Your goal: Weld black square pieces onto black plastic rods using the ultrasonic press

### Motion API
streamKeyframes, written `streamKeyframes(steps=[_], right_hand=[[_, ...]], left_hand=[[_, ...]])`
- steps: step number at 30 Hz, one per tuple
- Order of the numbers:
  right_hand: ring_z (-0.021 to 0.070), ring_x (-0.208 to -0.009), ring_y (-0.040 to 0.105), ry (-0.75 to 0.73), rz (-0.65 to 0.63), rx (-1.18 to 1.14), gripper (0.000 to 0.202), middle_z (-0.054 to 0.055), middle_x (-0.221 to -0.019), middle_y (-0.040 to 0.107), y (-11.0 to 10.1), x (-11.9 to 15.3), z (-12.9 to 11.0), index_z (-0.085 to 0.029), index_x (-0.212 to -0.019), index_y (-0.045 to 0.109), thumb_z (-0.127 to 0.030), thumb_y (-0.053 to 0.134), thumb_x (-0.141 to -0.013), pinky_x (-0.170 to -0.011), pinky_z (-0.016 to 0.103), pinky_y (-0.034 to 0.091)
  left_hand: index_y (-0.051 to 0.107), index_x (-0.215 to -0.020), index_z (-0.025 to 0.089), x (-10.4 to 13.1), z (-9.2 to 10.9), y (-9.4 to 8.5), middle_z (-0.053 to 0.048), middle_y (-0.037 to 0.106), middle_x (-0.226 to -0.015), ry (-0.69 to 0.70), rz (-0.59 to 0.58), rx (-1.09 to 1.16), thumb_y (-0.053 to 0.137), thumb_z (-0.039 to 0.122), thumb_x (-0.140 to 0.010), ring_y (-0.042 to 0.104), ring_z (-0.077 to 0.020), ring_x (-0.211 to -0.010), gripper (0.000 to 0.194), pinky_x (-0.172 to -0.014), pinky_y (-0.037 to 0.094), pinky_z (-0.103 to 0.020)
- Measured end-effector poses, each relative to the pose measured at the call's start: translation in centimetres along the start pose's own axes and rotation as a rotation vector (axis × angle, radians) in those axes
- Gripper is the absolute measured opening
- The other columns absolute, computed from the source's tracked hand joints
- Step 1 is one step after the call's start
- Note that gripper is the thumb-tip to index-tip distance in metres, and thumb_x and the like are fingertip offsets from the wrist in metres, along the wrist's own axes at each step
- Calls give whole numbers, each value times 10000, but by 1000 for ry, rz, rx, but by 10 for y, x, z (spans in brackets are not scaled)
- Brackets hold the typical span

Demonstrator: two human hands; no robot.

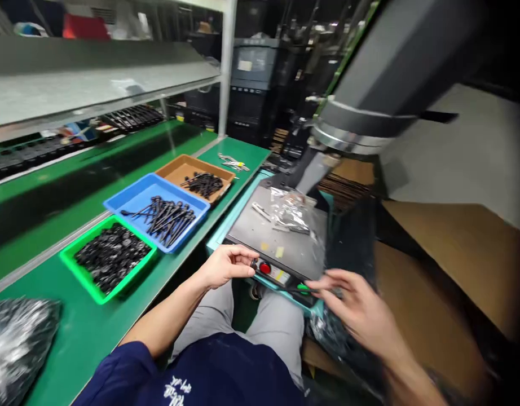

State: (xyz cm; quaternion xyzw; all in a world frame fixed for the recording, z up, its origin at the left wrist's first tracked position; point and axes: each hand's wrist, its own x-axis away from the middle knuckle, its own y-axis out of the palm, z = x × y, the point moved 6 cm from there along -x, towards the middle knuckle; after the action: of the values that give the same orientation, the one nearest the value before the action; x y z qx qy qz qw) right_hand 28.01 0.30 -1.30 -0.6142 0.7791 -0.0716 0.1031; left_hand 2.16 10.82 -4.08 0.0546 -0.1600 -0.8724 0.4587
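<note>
My left hand (228,267) is closed in a pinch on the round end of a thin black rod (281,286). This rod slants down to the right in front of a machine's front panel, and my right hand (357,301), slightly blurred, pinches its other end. Behind the rod, a red button (265,267) and a green button (303,288) show on the panel. To the left, a blue tray (128,194) holds a heap of similar black rods (171,221). A green tray (76,265) is filled with small black parts (111,254).
A brown tray (169,169) with black pieces stands behind the blue one on the green bench (78,338). Clear plastic bags (291,211) lie on the machine's grey top (247,225). A thick grey duct (395,73) hangs at upper right, above cardboard (424,299).
</note>
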Motion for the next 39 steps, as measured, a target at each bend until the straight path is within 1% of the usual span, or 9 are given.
streamKeyframes(steps=[2,7,10,13,16,19,24,34,39], right_hand=[[279,-885,684,3,-105,-185,454,49,-834,666,40,-4,-5,-264,-1050,530,-470,780,-732,-803,451,573],[179,-683,653,46,31,-591,590,-19,-799,623,96,-26,2,-263,-1123,473,-416,820,-670,-688,339,559],[170,-708,645,30,57,-629,489,-7,-803,636,98,-28,10,-238,-1035,544,-435,813,-678,-750,340,550],[190,-793,660,-12,-60,-429,365,26,-871,661,93,-27,12,-218,-1052,631,-397,753,-759,-791,345,542],[171,-757,631,-136,-184,-131,281,34,-901,647,93,-25,8,-228,-1100,697,-307,663,-832,-719,313,523],[163,-723,596,-235,-172,18,241,22,-838,639,95,-22,4,-238,-1060,721,-268,657,-830,-667,296,499],[150,-695,614,-192,-125,-33,160,13,-803,681,97,-21,10,-205,-936,703,-236,696,-779,-656,282,503],[148,-563,631,65,-334,-506,294,-3,-667,656,110,-25,34,-172,-886,628,-313,801,-694,-548,270,491],[149,-635,616,-125,-107,-244,177,20,-751,675,101,-26,35,-184,-891,678,-283,734,-755,-593,279,489]], left_hand=[[759,-943,161,-5,-11,24,-41,688,-803,-35,-71,30,909,262,-560,620,-132,-712,424,-689,513,-269],[752,-953,169,-6,-23,38,-58,718,-906,1,-57,15,902,262,-578,653,-158,-787,414,-765,545,-313],[748,-959,181,-6,-16,26,-41,710,-853,71,49,-67,897,267,-584,651,-160,-779,413,-780,550,-319],[750,-946,188,-6,0,15,-35,684,-847,181,114,-226,878,288,-617,637,-161,-769,367,-760,550,-317],[763,-955,195,-8,12,13,-48,668,-879,253,53,-370,854,297,-662,626,-160,-765,323,-739,542,-308],[775,-967,202,-9,15,16,-70,670,-946,246,-37,-455,836,304,-695,619,-152,-759,297,-723,532,-298],[785,-915,194,-13,15,21,-52,629,-877,163,-130,-467,864,307,-653,586,-127,-689,296,-628,497,-264],[783,-820,181,-27,8,23,-3,583,-714,61,-224,-372,902,265,-574,544,-107,-622,286,-577,447,-244],[779,-816,176,-37,-2,22,-1,594,-715,5,-204,-322,906,247,-561,557,-111,-637,293,-610,464,-257]])
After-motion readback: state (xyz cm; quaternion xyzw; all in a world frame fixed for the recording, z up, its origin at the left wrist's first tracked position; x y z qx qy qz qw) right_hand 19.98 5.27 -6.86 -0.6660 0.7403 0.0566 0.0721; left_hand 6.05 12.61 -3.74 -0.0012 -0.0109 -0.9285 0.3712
